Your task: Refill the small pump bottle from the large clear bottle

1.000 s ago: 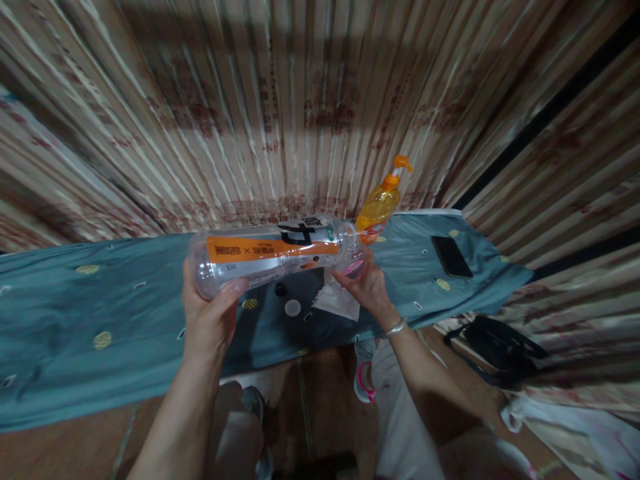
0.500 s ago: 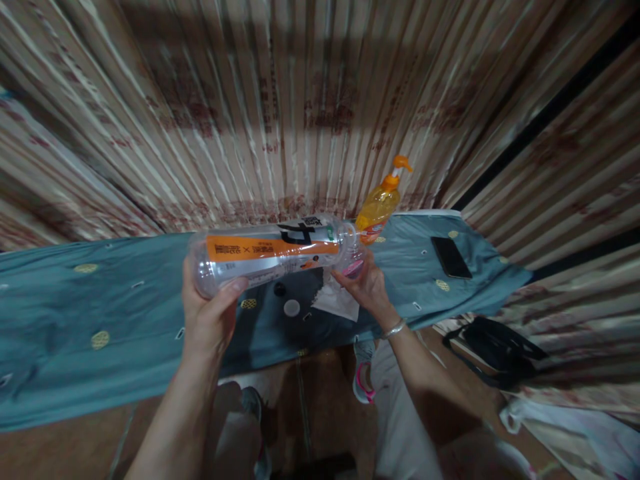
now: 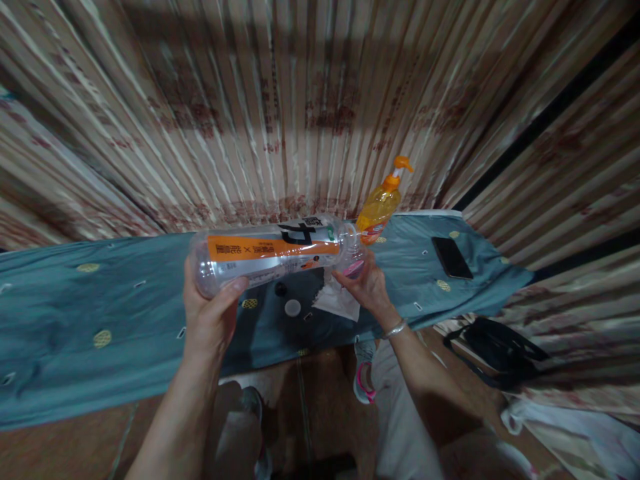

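A large clear plastic bottle (image 3: 270,252) with an orange and silver label lies tipped on its side above the table, its neck pointing right. Around its base, my left hand (image 3: 211,317) is closed. My right hand (image 3: 371,283) is closed around a small clear container (image 3: 356,263) with pink on it, right at the bottle's mouth; the fingers hide much of it. Whether liquid passes between the two cannot be made out. Below them on the cloth are a small black cap (image 3: 281,289), a round whitish lid (image 3: 293,307) and a crumpled white tissue (image 3: 340,299).
Behind my right hand stands a yellow pump bottle (image 3: 379,210) with an orange top. A dark phone (image 3: 452,257) lies on the teal tablecloth (image 3: 135,313) at the right. A patterned curtain (image 3: 300,100) hangs behind the table. A black bag (image 3: 495,350) sits low at the right.
Almost nothing differs: both hands keep their hold on the bottle and the small container in the same tilted pose. The view has shifted very slightly.
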`<state>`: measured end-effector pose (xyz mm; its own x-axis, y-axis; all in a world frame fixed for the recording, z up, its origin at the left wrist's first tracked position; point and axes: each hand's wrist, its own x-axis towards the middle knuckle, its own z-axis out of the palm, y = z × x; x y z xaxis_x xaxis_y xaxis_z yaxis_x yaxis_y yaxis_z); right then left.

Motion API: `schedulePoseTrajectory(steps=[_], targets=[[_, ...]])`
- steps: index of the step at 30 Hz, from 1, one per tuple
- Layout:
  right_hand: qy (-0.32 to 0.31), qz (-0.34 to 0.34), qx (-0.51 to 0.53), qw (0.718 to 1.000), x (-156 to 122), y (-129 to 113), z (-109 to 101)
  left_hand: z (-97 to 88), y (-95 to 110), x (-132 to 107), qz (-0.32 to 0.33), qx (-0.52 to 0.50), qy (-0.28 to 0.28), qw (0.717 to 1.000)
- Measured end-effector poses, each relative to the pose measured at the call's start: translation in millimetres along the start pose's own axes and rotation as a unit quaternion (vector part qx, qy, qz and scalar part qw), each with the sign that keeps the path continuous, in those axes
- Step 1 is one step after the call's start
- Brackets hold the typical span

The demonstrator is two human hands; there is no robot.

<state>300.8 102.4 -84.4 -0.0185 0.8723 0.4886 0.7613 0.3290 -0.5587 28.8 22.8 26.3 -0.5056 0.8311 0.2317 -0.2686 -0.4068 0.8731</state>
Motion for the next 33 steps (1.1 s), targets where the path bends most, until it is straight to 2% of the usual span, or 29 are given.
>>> schedulePoseTrajectory(steps=[5,9,24,33], targets=[[0.018,0.022,-0.014,0.999,1.3,-2.2,-2.6,0.4,0.2,0.3,-0.003,-0.011,0.002,1.000],[0.022,0.008,-0.010,1.000,1.8,-1.5,-3.9,-1.8,-1.2,1.3,0.008,-0.010,-0.009,1.000],[0.007,0.035,0.000,0.999,1.9,-5.6,-6.1,-6.8,-3.1,2.2,0.013,0.004,-0.037,0.999],[0.010,0.037,0.013,0.999,1.9,-5.2,-7.0,-2.4,-0.7,0.9,0.010,0.005,-0.021,1.000]])
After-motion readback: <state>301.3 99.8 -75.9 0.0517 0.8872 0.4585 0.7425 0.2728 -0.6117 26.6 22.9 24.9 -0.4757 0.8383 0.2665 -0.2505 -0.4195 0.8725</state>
